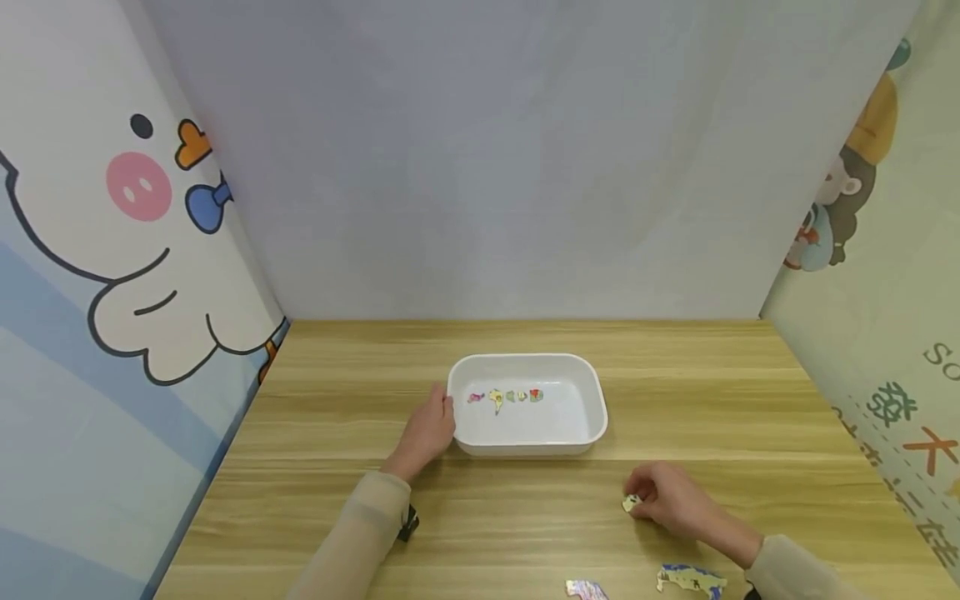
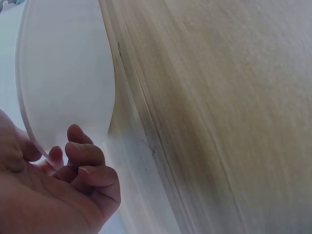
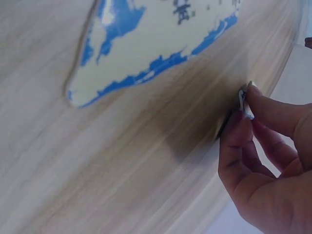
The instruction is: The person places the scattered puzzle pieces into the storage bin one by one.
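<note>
My left hand (image 1: 429, 427) grips the left end of a white rectangular tray (image 1: 528, 447), with the thumb at the rim and curled fingers against the outer wall in the left wrist view. Inside the tray lie several small irregular pieces, among them a pink piece (image 1: 476, 397), a yellow piece (image 1: 496, 397) and a red-and-green piece (image 1: 536, 395). To the right and nearer, my right hand (image 1: 671, 500) pinches a small pale-yellow piece (image 1: 631, 502) between thumb and fingers, just over the table. That piece shows edge-on in the right wrist view, so its outline is unclear there.
A larger yellow-and-blue piece (image 1: 692, 579) lies on the wooden table (image 1: 337, 375) near my right wrist. A pink-and-purple piece (image 1: 586, 589) is cut off by the bottom edge. A pale curtain (image 1: 487, 167) hangs behind, and printed cloths flank both sides.
</note>
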`<state>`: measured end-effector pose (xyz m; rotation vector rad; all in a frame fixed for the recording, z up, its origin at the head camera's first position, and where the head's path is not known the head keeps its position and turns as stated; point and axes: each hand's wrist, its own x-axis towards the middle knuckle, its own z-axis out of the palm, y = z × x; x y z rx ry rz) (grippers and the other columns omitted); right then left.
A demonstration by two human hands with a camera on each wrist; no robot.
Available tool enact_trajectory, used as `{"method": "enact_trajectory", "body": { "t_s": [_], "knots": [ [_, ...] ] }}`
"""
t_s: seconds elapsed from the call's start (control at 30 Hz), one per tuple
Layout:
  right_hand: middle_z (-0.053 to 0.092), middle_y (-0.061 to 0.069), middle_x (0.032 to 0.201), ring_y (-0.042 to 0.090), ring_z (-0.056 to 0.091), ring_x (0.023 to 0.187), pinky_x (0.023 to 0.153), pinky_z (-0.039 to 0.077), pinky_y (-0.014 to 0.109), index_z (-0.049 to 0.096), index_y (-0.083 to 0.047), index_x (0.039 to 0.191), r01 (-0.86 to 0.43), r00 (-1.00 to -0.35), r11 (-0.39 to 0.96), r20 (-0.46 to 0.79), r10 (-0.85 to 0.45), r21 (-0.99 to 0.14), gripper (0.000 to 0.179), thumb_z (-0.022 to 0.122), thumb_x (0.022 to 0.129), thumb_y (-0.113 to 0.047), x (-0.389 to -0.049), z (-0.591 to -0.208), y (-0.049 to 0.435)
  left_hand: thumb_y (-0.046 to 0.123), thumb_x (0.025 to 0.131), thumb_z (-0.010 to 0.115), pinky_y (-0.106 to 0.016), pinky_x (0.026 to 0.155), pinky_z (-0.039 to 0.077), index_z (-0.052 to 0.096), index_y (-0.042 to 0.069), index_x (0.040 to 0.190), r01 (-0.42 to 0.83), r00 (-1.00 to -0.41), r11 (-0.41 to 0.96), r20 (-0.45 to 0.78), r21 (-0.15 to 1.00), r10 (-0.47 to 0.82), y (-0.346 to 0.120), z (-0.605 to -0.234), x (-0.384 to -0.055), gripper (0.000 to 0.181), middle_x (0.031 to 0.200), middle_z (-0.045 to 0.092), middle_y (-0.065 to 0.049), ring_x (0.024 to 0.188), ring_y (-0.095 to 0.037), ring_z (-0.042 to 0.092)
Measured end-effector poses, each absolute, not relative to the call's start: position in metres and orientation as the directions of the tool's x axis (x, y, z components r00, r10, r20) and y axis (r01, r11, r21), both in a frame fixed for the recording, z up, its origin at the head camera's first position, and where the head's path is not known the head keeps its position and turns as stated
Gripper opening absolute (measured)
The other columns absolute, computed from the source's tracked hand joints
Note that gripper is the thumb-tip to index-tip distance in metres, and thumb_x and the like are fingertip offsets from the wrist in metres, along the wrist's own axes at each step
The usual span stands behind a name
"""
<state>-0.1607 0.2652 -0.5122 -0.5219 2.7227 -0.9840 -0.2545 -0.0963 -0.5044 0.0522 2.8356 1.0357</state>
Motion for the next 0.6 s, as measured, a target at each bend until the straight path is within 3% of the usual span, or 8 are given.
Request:
{"method": "enact_trajectory", "body": {
  "t_s": [0.23,0.6],
  "knots": [
    [0.066,-0.002,0.075,0.005,0.057,0.065,0.058,0.047,0.022,0.069,-0.007,0.081,-0.200,-0.900,0.677,-0.140,-0.413,-0.708,0.010,0.073,0.073,-0.002,-0.166,-0.507,0.272,0.022,0.101,0.033,-0.031,0.055,0.040,0.044,0.008,0.105,-0.017,-0.993,0.771,-0.103,0.637,0.063,-0.095,-0.504,-0.255,0.018,0.077,0.053,-0.009,0.066,-0.022,0.050],
    [0.068,0.000,0.079,0.010,0.057,0.067,0.054,0.046,0.023,0.071,-0.008,0.086,-0.181,-0.885,0.700,-0.197,-0.423,-0.691,0.005,0.069,0.082,-0.006,-0.185,-0.480,0.273,0.022,0.101,0.033,-0.032,0.053,0.039,0.043,0.008,0.103,-0.011,-0.994,0.776,-0.093,0.631,0.061,-0.095,-0.502,-0.254,0.017,0.075,0.051,-0.009,0.064,-0.022,0.049]
  ]
}}
